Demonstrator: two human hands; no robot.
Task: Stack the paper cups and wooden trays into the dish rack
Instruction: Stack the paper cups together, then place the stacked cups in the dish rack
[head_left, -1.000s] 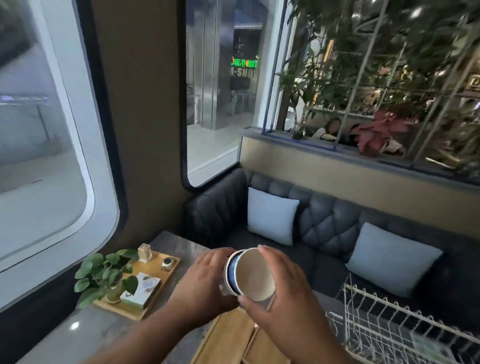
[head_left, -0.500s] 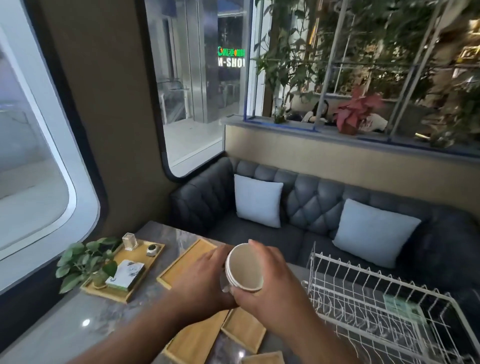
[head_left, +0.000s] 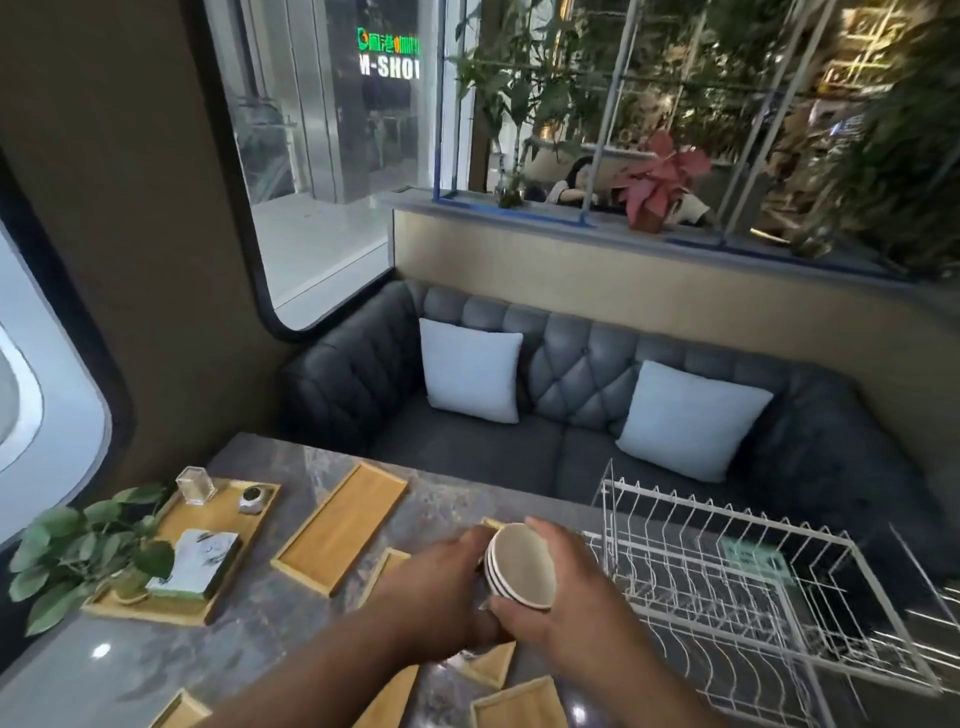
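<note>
Wooden trays (head_left: 340, 527) are seen lying flat on the worktop (head_left: 447, 493). The grip of the left hand (head_left: 431, 592) is clamped round the base of the nested paper cups (head_left: 519, 566), which are held tilted above the worktop. The grip of the right hand (head_left: 571, 608) is curled round their side. The stack is best kept pressed together, carried over the near wall of the dish rack (head_left: 727, 512) and set down gently.

Cream-white paper cups (head_left: 521, 566); honey-yellow wooden trays (head_left: 340, 527); white wire dish rack (head_left: 727, 577) at three o'clock; grey marbled table (head_left: 447, 514); dark diamond-quilted sofa (head_left: 587, 364), pale-blue cushions (head_left: 470, 376) at twelve.
</note>
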